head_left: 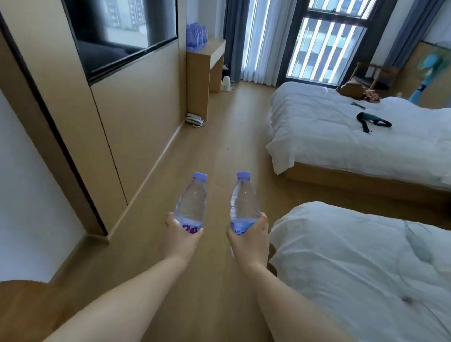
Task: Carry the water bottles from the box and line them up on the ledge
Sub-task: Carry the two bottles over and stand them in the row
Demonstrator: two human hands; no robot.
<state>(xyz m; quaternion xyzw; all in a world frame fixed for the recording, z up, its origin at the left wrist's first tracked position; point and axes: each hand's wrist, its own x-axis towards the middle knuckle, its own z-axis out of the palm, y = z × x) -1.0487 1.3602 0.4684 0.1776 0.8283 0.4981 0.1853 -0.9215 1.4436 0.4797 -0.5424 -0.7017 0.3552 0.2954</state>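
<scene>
My left hand [180,233] grips one bottle [191,202], my right hand [249,236] another bottle [244,203], side by side, apart, caps pointing ahead over the floor [222,132]. Near bed [372,277] right of my right arm; far bed [370,139] behind it. Wall screen [115,19] left. Desk [204,61] far ahead left, row of bottles [196,35] on it, phone [194,120] on the floor at its foot.

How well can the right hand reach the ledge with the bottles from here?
Probably not yet. The right hand grips a bottle over the floor, and the ledge with its row of bottles stands far down the room; the floor between looks free.
</scene>
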